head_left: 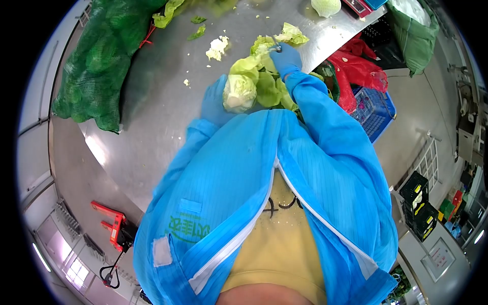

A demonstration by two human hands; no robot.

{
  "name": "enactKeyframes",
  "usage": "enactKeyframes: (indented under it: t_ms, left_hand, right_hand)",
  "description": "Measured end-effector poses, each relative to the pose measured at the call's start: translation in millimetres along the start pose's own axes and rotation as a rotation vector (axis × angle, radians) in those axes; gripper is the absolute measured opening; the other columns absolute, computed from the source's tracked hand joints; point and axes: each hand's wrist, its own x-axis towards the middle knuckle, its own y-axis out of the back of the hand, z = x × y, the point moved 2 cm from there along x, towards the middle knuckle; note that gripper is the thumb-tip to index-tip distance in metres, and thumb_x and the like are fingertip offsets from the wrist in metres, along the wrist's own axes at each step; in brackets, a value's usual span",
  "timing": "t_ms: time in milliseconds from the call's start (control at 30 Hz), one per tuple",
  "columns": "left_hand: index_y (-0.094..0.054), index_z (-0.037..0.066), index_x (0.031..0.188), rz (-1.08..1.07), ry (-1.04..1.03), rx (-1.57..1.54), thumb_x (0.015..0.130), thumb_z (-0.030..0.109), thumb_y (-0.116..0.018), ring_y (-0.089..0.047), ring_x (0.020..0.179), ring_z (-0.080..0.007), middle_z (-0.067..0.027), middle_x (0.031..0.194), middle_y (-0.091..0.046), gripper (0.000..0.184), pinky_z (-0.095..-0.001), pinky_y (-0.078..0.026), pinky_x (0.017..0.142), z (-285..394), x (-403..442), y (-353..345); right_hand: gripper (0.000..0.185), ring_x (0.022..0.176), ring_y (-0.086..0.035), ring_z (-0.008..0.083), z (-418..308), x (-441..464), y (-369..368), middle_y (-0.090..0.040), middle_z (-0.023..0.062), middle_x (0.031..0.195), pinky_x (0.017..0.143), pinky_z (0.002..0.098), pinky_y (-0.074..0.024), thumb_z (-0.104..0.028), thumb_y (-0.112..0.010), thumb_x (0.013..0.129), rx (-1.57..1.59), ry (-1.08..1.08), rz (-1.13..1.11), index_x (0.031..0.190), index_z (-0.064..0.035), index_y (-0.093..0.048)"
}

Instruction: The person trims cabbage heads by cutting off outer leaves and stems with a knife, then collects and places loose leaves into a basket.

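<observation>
My left hand [215, 102], in a blue glove, is curled round the left side of a pale green head of lettuce [240, 93] at the table's near edge. My right hand [286, 59], also gloved, is closed above loose lettuce leaves [268, 86]. A small dark, metallic part shows at its fingers; I cannot make out what it is. The loose leaves lie between the head and my right sleeve. Another leaf [292, 33] rests just beyond my right hand. Whitish lettuce scraps [217, 48] are scattered on the metal table [157, 86].
A full green mesh sack [99, 61] lies on the table's left. At the far right are a pale round head [326, 6] and a red device [359, 6]. Beside the table's right edge stand a blue crate [375, 113], red netting [356, 71] and a green sack [414, 38].
</observation>
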Motion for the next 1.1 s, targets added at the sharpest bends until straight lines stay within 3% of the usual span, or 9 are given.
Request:
enactKeyframes:
  t_ms: [67,200,300,367,533,633,767,867,1100]
  left_hand:
    - [-0.028,0.003,0.137,0.007,0.037,-0.017,0.054,0.041,-0.081,-0.044,0.115,-0.0360,-0.0176,0.129,-0.045,0.105,-0.0434,-0.036,0.096,2,-2,1]
    - [-0.035,0.005,0.131,-0.044,0.200,-0.055,0.051,0.043,-0.082,-0.051,0.100,-0.0358,-0.0156,0.114,-0.054,0.100,-0.0440,-0.041,0.087,9,2,4]
    - [-0.038,0.005,0.128,-0.019,0.193,-0.111,0.050,0.042,-0.083,-0.054,0.092,-0.0355,-0.0155,0.106,-0.057,0.097,-0.0441,-0.044,0.081,25,11,16]
    - [-0.038,0.005,0.128,-0.040,0.213,-0.141,0.051,0.040,-0.082,-0.055,0.089,-0.0355,-0.0159,0.104,-0.058,0.096,-0.0441,-0.045,0.079,31,12,19]
    - [-0.044,0.007,0.122,0.017,0.245,-0.234,0.056,0.026,-0.085,-0.060,0.097,-0.0250,-0.0118,0.106,-0.060,0.080,-0.0365,-0.048,0.082,23,7,14]
    - [-0.043,0.005,0.123,0.105,0.204,-0.362,0.053,0.033,-0.083,-0.057,0.103,-0.0325,-0.0157,0.110,-0.059,0.085,-0.0403,-0.046,0.086,21,4,7]
    - [-0.038,0.002,0.130,-0.077,0.270,-0.399,0.055,0.033,-0.083,-0.056,0.107,-0.0308,-0.0165,0.116,-0.057,0.093,-0.0385,-0.044,0.091,21,9,9]
    - [-0.046,0.008,0.118,0.108,0.161,-0.310,0.061,0.017,-0.081,-0.058,0.100,-0.0196,-0.0085,0.108,-0.059,0.067,-0.0334,-0.046,0.086,7,0,-3]
    - [-0.032,0.005,0.135,-0.032,0.211,-0.244,0.057,0.030,-0.082,-0.052,0.111,-0.0334,-0.0187,0.123,-0.051,0.096,-0.0393,-0.042,0.095,-6,0,-7]
  right_hand:
    - [0.033,0.083,-0.061,0.0329,16,1,1,-0.064,0.0117,0.090,0.075,0.0420,-0.0487,-0.031,-0.061,0.072,0.016,-0.110,-0.058,0.102,-0.0169,-0.064]
    - [0.040,0.087,-0.059,0.0302,-1,-37,14,-0.059,0.0088,0.097,0.074,0.0398,-0.0479,-0.022,-0.066,0.071,0.090,0.191,0.207,0.110,-0.0158,-0.061]
    - [0.037,0.083,-0.059,0.0283,-32,-61,17,-0.058,0.0093,0.090,0.072,0.0385,-0.0471,-0.026,-0.066,0.073,0.194,0.403,0.116,0.108,-0.0158,-0.062]
    - [0.036,0.080,-0.058,0.0269,-40,-70,7,-0.056,0.0095,0.084,0.069,0.0369,-0.0459,-0.033,-0.066,0.075,0.229,0.310,-0.300,0.106,-0.0155,-0.064]
    - [0.042,0.077,-0.057,0.0245,-28,-77,-5,-0.057,0.0081,0.086,0.070,0.0330,-0.0448,-0.041,-0.066,0.074,0.245,0.288,-0.428,0.107,-0.0148,-0.064]
    - [0.044,0.077,-0.057,0.0237,-22,-81,-12,-0.058,0.0075,0.089,0.072,0.0323,-0.0457,-0.042,-0.067,0.073,0.431,0.308,-0.468,0.108,-0.0151,-0.064]
    - [0.040,0.081,-0.059,0.0249,-35,-84,-3,-0.059,0.0069,0.093,0.073,0.0341,-0.0473,-0.040,-0.066,0.073,0.282,0.389,-0.372,0.104,-0.0151,-0.064]
    - [0.033,0.084,-0.059,0.0262,-44,-82,3,-0.059,0.0064,0.093,0.073,0.0366,-0.0480,-0.036,-0.065,0.073,0.079,0.422,-0.348,0.098,-0.0141,-0.065]
    - [0.016,0.084,-0.060,0.0278,-62,-78,12,-0.058,0.0070,0.091,0.068,0.0397,-0.0491,-0.022,-0.057,0.077,-0.208,0.569,-0.333,0.089,-0.0143,-0.064]
